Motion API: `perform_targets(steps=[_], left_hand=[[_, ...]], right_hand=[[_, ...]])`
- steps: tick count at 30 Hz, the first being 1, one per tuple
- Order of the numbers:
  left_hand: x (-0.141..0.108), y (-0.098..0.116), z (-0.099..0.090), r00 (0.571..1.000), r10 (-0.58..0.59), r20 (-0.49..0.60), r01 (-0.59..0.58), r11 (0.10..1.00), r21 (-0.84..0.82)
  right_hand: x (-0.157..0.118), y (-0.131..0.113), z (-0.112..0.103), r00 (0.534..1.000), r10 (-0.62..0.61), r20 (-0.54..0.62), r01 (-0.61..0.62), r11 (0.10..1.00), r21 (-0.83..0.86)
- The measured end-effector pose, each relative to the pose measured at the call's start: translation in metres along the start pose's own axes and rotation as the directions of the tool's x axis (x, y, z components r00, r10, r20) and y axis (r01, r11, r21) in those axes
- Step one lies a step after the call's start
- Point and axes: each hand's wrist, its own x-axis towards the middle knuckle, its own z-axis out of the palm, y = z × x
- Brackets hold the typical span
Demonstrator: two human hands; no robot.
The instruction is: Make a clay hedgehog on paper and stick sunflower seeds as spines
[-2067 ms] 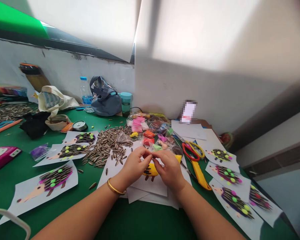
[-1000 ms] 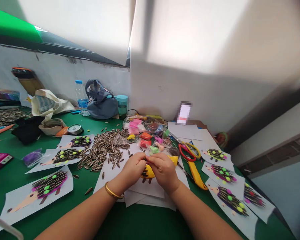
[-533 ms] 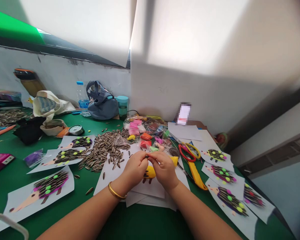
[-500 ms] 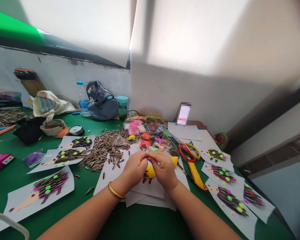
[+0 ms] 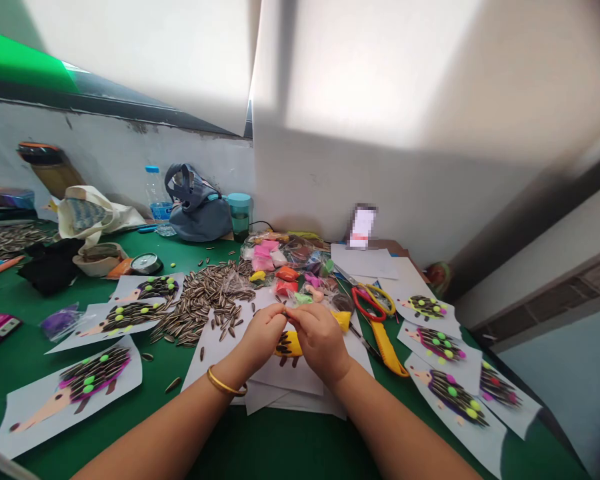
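My left hand (image 5: 264, 337) and my right hand (image 5: 321, 339) meet fingertip to fingertip above the white paper (image 5: 260, 383). Each is closed in a pinch around a small dark thing, which looks like a sunflower seed (image 5: 285, 313). Beneath and between them a yellow clay shape (image 5: 290, 343) lies on the paper, with dark seeds at its left part and brown legs below; my right hand hides some of it. A pile of sunflower seeds (image 5: 200, 300) spreads to the left. Behind my hands lie bagged clay pieces (image 5: 286, 273) in several colours.
Red-handled scissors (image 5: 367, 305) and a yellow cutter (image 5: 387, 350) lie right of the paper. Finished hedgehog pictures (image 5: 95, 383) are on both sides. A blue bag (image 5: 200, 217), a teal-lidded cup (image 5: 240, 217) and a phone (image 5: 364, 227) stand at the back.
The whole view has shifted slightly, so things appear a little further left. My right hand has turned a bit over the yellow shape, and both hands still pinch together.
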Motion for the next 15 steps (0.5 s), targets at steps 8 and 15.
perform_targets(steps=[8, 15], left_hand=[[0.001, 0.018, 0.004, 0.991, 0.127, -0.047, -0.090, 0.878, 0.470], [0.004, 0.034, 0.000, 0.983, 0.166, 0.077, -0.165, 0.629, 0.760]], right_hand=[[0.003, 0.007, -0.004, 0.996, 0.094, -0.004, -0.093, 0.993, 0.077], [0.002, 0.014, -0.003, 0.997, 0.033, 0.076, -0.032, 0.999, -0.018]])
